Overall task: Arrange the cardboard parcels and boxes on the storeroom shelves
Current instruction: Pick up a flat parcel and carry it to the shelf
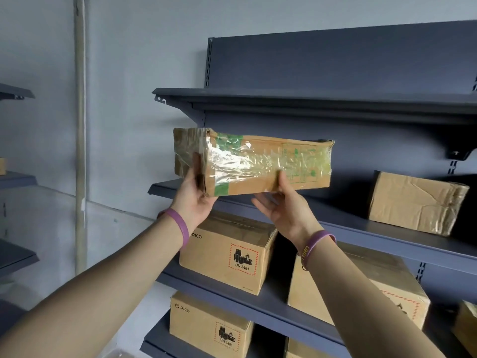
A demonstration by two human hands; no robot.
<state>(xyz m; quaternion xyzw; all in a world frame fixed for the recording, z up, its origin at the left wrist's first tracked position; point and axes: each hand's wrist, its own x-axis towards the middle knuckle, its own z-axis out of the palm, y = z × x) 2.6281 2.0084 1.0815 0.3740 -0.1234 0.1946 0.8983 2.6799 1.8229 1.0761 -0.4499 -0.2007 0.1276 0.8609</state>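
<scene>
A long flat cardboard parcel point(258, 161), wrapped in shiny clear tape with green print, is held up in front of the dark blue shelf point(361, 228) second from the top. My left hand point(193, 197) grips its left end, thumb on the front face. My right hand point(281, 202) supports it from below near the middle, thumb pressed on the front. The parcel's far right end reaches over the shelf board.
A taped brown parcel point(415, 202) lies on the same shelf at the right. Below stand PICO boxes point(227, 257) with UN 3481 labels and another box point(361, 288). The top shelf point(284, 99) hangs just above the held parcel. Another rack point(15, 91) is at the far left.
</scene>
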